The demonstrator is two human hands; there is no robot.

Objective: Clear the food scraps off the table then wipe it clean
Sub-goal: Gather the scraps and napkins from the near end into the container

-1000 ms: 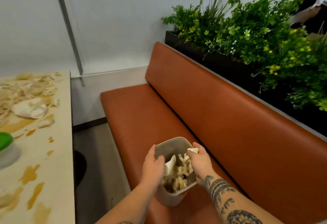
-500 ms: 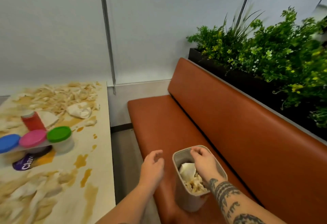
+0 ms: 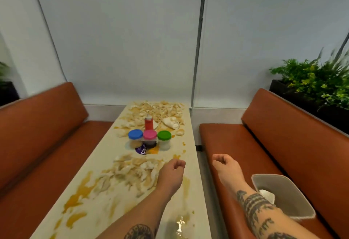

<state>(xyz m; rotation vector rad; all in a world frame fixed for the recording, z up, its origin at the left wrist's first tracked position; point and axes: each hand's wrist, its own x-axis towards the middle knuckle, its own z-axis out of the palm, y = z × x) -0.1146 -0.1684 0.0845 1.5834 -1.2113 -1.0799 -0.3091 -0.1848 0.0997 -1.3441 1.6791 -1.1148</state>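
Hands: both withdrawn from bin (image 3: 296, 199) on right bench (image 3: 236, 144), back toward table (image 3: 111, 150). Left hand (image 3: 171, 174) over scraps (image 3: 132, 172), right hand (image 3: 226, 165) beside; fingers loosely curled, empty. One load binned; much remained, wiping unstarted.

Pale food scraps (image 3: 132, 172) strewn over smeared table (image 3: 190, 155).

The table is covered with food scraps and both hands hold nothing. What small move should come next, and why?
Probably lower the left hand onto the near pile of scraps and gather a handful. Both hands look empty, the left one hovers right beside that pile, and the bin stands on the bench close to the right hand.
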